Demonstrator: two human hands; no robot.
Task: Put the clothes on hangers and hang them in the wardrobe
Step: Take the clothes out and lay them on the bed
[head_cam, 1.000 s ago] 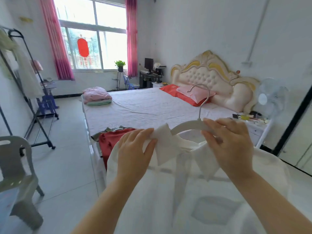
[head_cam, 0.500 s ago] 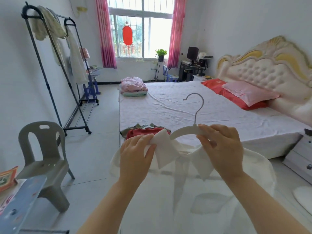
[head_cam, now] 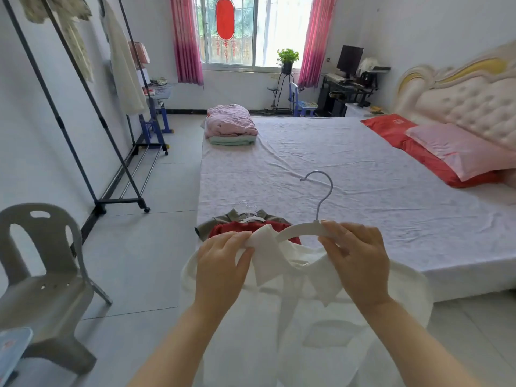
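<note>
Closest to the camera, a white shirt (head_cam: 307, 331) hung in front of the person, with its neck over a white hanger (head_cam: 300, 229). The left hand (head_cam: 220, 263) pinched the left flap of the collar between the thumb and the fingers. The right hand (head_cam: 354, 261) gripped the right arm of the hanger just beside its metal hook, with the fingers curled around it. The hook stood up and leaned a little to the right.

Just behind the hands, on the near left corner of the bed (head_cam: 349, 177), a red garment (head_cam: 231, 229) lay on top of an olive garment (head_cam: 220, 220), and spare hangers (head_cam: 252, 218) rested on them. On the floor at the near left stood a grey plastic chair (head_cam: 47, 275). Farther on the left, a dark clothes rack (head_cam: 81, 107) stood along the wall, and light garments (head_cam: 125, 65) hung from it. At the far left corner of the bed lay a folded pink blanket (head_cam: 229, 122), and pillows (head_cam: 452, 146) lay at the right by the headboard.
</note>
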